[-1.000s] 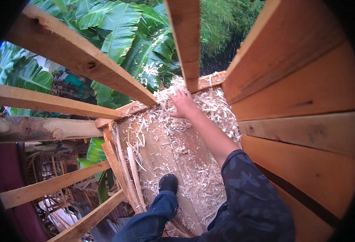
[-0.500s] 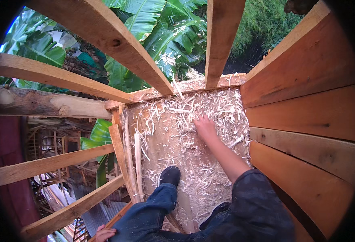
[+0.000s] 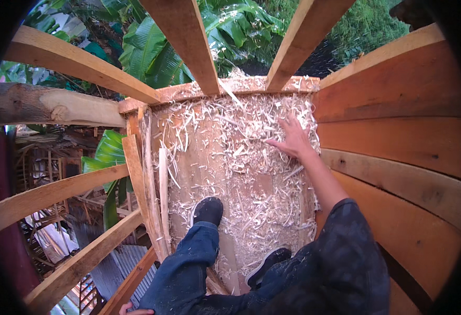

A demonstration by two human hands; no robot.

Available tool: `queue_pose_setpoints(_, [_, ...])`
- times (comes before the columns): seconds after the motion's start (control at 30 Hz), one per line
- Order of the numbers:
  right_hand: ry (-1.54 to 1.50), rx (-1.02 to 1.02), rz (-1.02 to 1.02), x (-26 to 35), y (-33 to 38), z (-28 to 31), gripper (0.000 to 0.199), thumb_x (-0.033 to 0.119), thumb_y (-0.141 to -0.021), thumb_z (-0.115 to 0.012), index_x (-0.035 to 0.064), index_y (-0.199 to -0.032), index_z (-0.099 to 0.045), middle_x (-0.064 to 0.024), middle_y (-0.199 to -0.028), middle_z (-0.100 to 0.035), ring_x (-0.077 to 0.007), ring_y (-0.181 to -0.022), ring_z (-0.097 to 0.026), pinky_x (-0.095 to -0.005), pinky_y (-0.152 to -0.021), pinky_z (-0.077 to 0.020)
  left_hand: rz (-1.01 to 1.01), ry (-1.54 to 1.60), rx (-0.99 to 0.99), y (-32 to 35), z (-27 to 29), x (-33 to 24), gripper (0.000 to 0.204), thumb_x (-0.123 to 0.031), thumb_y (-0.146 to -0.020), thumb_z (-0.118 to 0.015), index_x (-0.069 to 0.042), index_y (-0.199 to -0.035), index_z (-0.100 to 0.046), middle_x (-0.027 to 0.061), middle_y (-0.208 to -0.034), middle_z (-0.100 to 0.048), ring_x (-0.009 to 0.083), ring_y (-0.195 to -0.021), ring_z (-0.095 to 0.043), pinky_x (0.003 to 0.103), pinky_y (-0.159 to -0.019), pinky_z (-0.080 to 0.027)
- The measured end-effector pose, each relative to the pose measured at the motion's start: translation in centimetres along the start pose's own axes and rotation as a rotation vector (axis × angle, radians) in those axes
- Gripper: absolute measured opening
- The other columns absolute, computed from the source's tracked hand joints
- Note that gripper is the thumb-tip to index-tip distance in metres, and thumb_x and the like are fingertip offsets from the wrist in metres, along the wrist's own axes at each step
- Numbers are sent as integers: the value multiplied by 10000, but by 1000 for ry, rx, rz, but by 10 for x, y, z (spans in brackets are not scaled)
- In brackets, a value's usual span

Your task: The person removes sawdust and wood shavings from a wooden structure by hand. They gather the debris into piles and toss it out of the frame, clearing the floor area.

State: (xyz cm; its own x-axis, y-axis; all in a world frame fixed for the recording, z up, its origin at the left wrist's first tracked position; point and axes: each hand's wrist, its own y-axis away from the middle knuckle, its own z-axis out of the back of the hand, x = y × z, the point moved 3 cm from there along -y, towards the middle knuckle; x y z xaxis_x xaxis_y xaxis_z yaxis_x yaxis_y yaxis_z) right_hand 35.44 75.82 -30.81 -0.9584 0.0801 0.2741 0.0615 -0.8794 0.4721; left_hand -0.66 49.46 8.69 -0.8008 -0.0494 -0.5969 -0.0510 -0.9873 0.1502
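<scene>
My right hand is stretched out low over the far right of the wooden floor, its fingers spread and the thumb pointing left. Pale curled wood shavings lie thickly under and around it; I see nothing held in it. At the lower left edge only a few fingers of my left hand show, beside my jeans and close to a slanted wooden rail. The rest of that hand is cut off, so its grip is unclear.
Upright boards wall the right side. Wooden bars cross the far and left sides, with banana leaves beyond. Loose strips of wood lie along the left floor edge, near my dark shoe. Corrugated metal lies below.
My right hand has moved right and slightly away over the shavings, and its fingers have spread from a bunched pose. The view has shifted, and less of my left hand shows.
</scene>
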Motion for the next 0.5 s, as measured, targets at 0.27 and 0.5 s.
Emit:
queue_pose_setpoints(0.27, [345,258,582,40,103,-80,1109,846,-560,-610,217,-1444,-378,-153,-1554,-188,-404,-1434,-103,-701,-1028,-230,-14,4,-2,9,0,5,461,-473,-873,-527,-16,-920,-559,130,-829,-597,307,-843,-603,576,-969,-341])
queue_pose_setpoints(0.5, [532,511,953,32,180,-112,1149,790,-481,-719,272,-1439,-353,-125,-1567,-102,-375,-1418,-150,-732,-1025,-225,-32,39,35,11,-6,11,456,-458,-869,-513,-8,-917,-560,143,-817,-609,313,-827,-597,580,-972,-348])
